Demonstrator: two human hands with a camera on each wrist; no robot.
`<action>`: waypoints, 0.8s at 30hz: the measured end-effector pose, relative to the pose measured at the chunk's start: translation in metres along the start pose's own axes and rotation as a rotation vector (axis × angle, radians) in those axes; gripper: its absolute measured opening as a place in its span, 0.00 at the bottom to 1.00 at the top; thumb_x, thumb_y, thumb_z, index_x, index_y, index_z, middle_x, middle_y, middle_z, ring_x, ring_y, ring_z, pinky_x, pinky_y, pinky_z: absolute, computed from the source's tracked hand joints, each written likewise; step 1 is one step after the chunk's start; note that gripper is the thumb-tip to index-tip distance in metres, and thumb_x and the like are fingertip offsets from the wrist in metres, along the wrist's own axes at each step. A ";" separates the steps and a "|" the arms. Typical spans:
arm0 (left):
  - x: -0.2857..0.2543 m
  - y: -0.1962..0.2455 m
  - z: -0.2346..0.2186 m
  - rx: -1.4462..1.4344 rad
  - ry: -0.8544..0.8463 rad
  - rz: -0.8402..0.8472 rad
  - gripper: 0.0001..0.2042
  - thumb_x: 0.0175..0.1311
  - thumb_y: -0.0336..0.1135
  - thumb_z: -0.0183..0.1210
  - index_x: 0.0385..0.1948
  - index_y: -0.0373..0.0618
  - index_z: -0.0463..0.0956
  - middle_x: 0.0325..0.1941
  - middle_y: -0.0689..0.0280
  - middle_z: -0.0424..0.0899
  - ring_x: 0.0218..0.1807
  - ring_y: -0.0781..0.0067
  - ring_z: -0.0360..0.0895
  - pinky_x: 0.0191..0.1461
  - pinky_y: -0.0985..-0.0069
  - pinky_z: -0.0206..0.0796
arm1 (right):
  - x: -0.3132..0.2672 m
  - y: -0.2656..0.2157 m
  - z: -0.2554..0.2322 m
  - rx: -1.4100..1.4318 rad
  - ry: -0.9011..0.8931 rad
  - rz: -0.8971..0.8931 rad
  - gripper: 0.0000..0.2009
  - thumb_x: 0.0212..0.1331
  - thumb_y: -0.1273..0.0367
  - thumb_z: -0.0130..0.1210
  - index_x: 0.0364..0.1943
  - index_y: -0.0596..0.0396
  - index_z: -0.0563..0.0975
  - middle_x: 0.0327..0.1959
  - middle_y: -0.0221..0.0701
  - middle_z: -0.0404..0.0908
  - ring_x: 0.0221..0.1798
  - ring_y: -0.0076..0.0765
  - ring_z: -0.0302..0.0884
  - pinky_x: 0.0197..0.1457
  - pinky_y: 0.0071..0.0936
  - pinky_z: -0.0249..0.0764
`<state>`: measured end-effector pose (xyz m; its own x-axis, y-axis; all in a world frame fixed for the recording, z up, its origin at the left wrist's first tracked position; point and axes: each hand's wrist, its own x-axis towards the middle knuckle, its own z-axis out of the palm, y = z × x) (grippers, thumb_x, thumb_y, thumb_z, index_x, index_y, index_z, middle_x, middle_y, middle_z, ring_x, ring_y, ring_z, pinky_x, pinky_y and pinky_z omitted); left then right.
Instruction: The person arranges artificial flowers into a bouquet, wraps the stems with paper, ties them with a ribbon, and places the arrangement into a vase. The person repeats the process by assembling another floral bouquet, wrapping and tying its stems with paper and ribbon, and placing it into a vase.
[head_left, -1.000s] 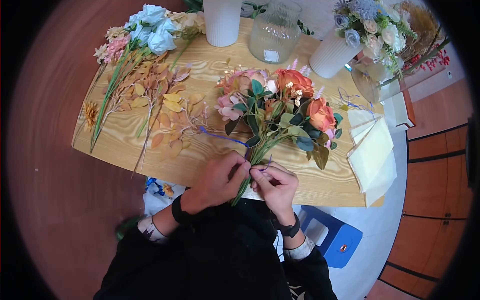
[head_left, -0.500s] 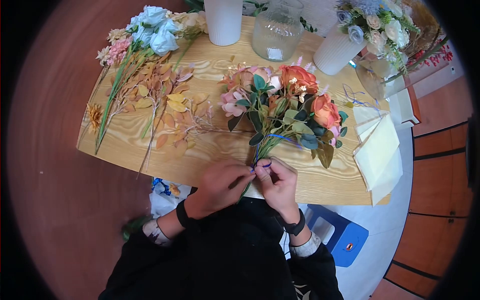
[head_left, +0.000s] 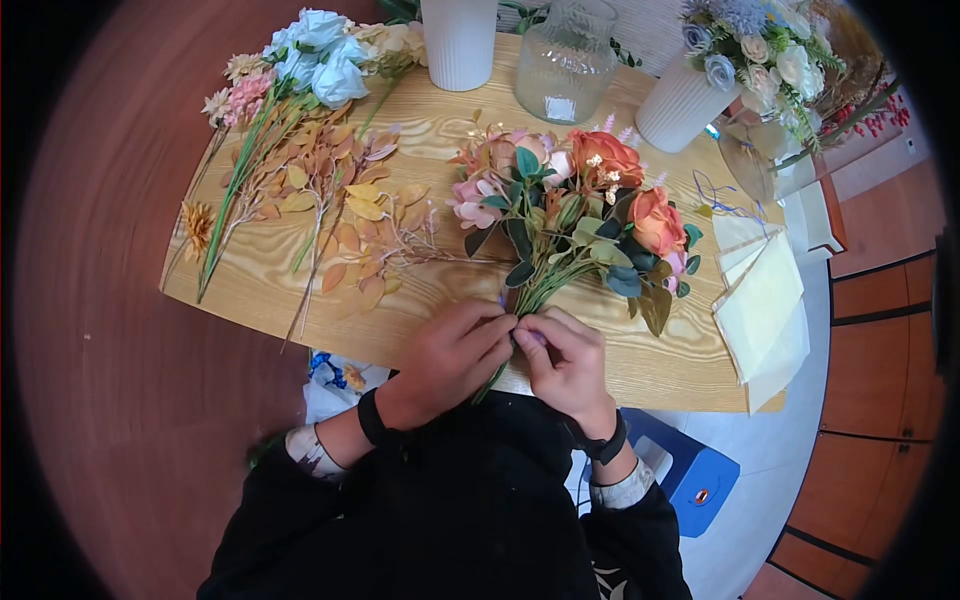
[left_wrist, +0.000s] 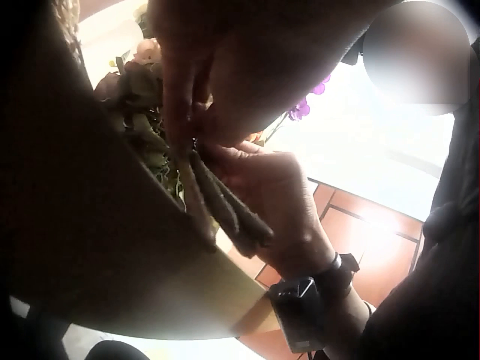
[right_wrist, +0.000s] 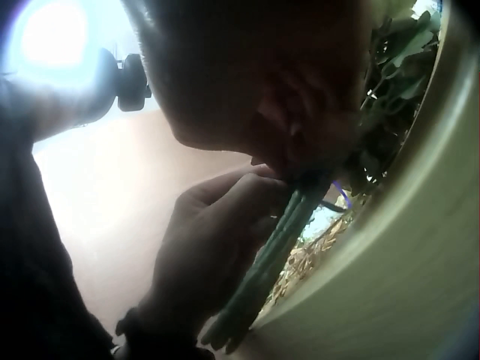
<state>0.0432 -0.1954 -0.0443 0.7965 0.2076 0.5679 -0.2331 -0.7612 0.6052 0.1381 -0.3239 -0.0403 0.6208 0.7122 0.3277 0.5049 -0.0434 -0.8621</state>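
Observation:
A bouquet of orange and pink artificial flowers (head_left: 604, 160) lies on the table, its green stems (head_left: 545, 283) gathered toward the front edge. A blue string (head_left: 502, 299) passes around the stems; a loop of the string (right_wrist: 343, 196) also shows in the right wrist view. My left hand (head_left: 452, 355) pinches the string at the stems with thumb and fingertips. Close against it, my right hand (head_left: 570, 362) pinches the string from the other side, fingers curled. The stem ends (left_wrist: 238, 217) stick out below both hands. The fingers largely hide the string where the hands meet.
Yellow-orange leaf sprays (head_left: 350, 235) and blue flowers (head_left: 338, 75) lie at left. Along the back stand a white vase (head_left: 459, 45), a glass vase (head_left: 566, 65) and another white vase (head_left: 685, 105) with flowers. Cream wrapping sheets (head_left: 762, 305) and loose blue string (head_left: 728, 205) lie at right.
The long free end of the blue string has swung from left to right across the stems and is now mostly out of sight. Both hands stay together at the stems.

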 end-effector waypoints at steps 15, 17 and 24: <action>0.001 -0.007 -0.002 -0.124 -0.110 -0.036 0.12 0.44 0.19 0.57 0.34 0.41 0.76 0.34 0.60 0.79 0.32 0.62 0.77 0.34 0.75 0.68 | -0.011 0.015 0.008 0.204 0.081 0.150 0.01 0.49 0.80 0.55 0.26 0.65 0.77 0.20 0.30 0.75 0.20 0.22 0.68 0.25 0.18 0.64; 0.000 -0.010 -0.003 -0.139 -0.073 0.067 0.13 0.42 0.18 0.57 0.33 0.41 0.76 0.35 0.60 0.80 0.33 0.62 0.78 0.34 0.74 0.69 | -0.011 0.013 0.007 0.245 0.076 0.185 0.01 0.50 0.80 0.55 0.26 0.66 0.77 0.20 0.30 0.75 0.21 0.21 0.69 0.25 0.17 0.64; -0.029 -0.026 -0.018 -0.039 -0.117 0.038 0.14 0.38 0.17 0.54 0.31 0.37 0.76 0.35 0.59 0.80 0.38 0.61 0.77 0.38 0.71 0.70 | -0.032 0.026 -0.001 0.010 0.345 0.275 0.02 0.46 0.80 0.51 0.21 0.65 0.74 0.14 0.31 0.69 0.17 0.24 0.61 0.22 0.19 0.58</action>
<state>0.0158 -0.1706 -0.0668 0.8455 0.1044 0.5237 -0.2843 -0.7421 0.6070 0.1317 -0.3485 -0.0728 0.8961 0.3993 0.1938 0.2880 -0.1908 -0.9384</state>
